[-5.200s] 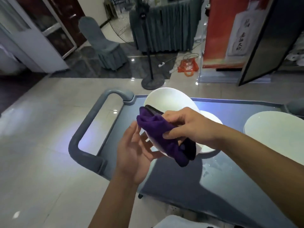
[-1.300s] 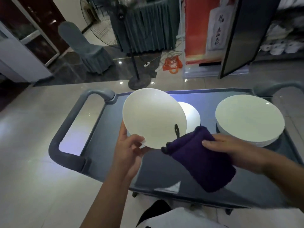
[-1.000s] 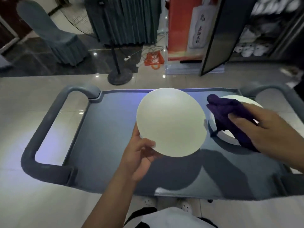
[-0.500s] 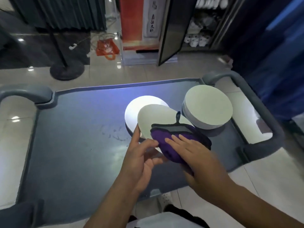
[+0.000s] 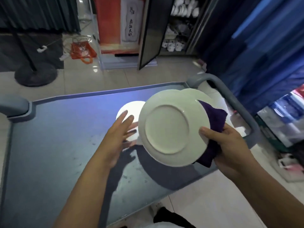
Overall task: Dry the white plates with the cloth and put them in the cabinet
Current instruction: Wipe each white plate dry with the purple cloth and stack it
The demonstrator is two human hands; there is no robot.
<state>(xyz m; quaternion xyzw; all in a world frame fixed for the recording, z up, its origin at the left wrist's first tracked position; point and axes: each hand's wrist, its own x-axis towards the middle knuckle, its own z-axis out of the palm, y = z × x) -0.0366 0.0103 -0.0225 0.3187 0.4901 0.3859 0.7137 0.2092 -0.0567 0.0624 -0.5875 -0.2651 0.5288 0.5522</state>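
From the head camera, the right hand [image 5: 230,143] is pinching a white plate [image 5: 171,129] by its rim, thumb on the underside, with the purple cloth [image 5: 213,129] bunched behind it. The plate is tilting, its base facing up, above the cart [image 5: 49,145] near its far right corner. The left hand [image 5: 116,135] is hovering with fingers straight and apart, holding nothing, over a second plate [image 5: 130,109] lying on the cart. The plate looks stiff, glazed, breakable and probably slippery; taking the rim with both hands seems safest.
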